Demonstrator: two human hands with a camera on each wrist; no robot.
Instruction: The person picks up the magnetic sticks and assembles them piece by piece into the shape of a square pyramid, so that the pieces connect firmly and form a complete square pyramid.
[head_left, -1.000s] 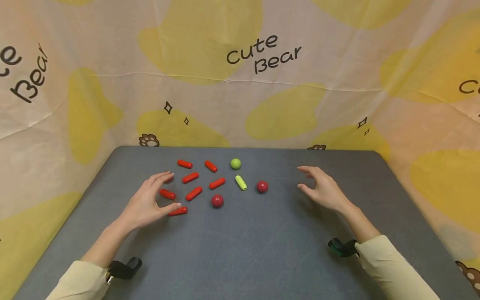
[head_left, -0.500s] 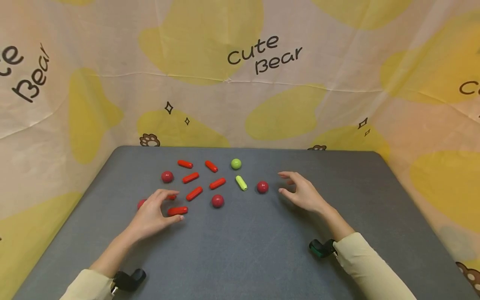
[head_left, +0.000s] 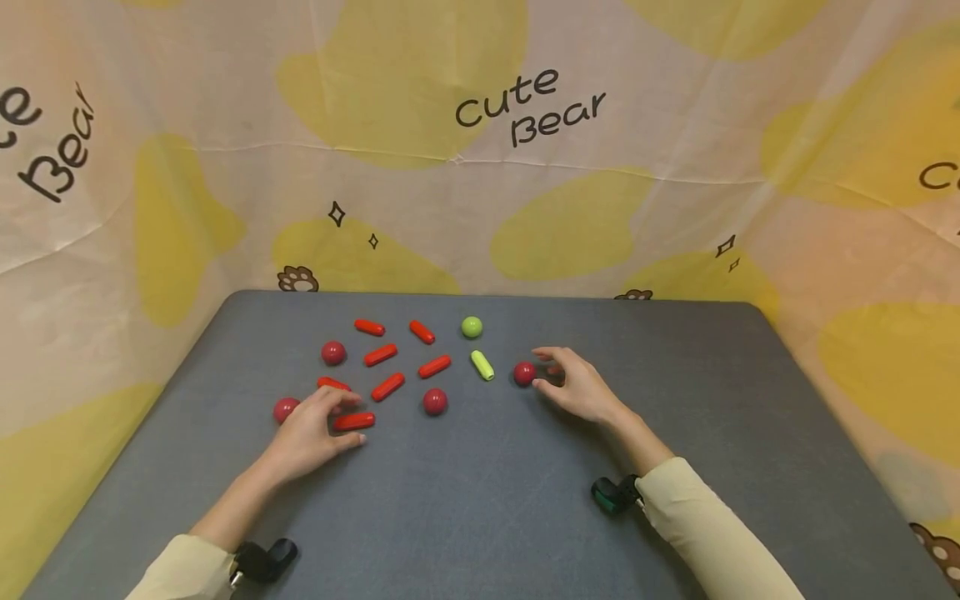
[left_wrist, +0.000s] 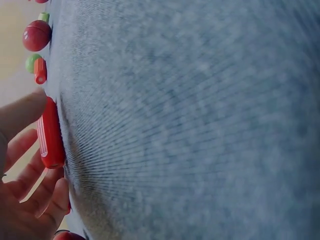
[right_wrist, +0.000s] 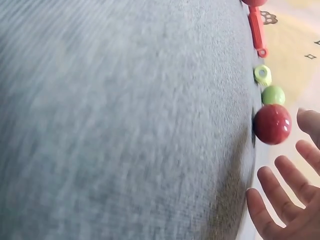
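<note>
My left hand (head_left: pixel 311 433) is spread around a short red ribbed stick (head_left: pixel 354 422), thumb on the near side and fingers on the far side. In the left wrist view, this red stick (left_wrist: pixel 51 134) lies between thumb and fingers, with a gap to the fingers. A glossy red ball (head_left: pixel 285 409) is partly covered behind that hand. My right hand (head_left: pixel 577 390) reaches from the right to another red ball (head_left: pixel 524 373), thumb and index finger apart at its right side. The right wrist view has this red ball (right_wrist: pixel 272 124) just in front of the relaxed fingers.
More red sticks (head_left: pixel 388 387) lie scattered on the grey table (head_left: pixel 480 500). Among them are a red ball (head_left: pixel 435 402) and a farther red ball (head_left: pixel 333 352). A green ball (head_left: pixel 472 327) and a yellow-green stick (head_left: pixel 482 366) lie toward the back. Patterned cloth (head_left: pixel 420 192) hangs behind.
My right hand has moved left, up to the red ball. My left hand has come nearer and slightly right, lowering around the closest red stick and uncovering two red balls.
</note>
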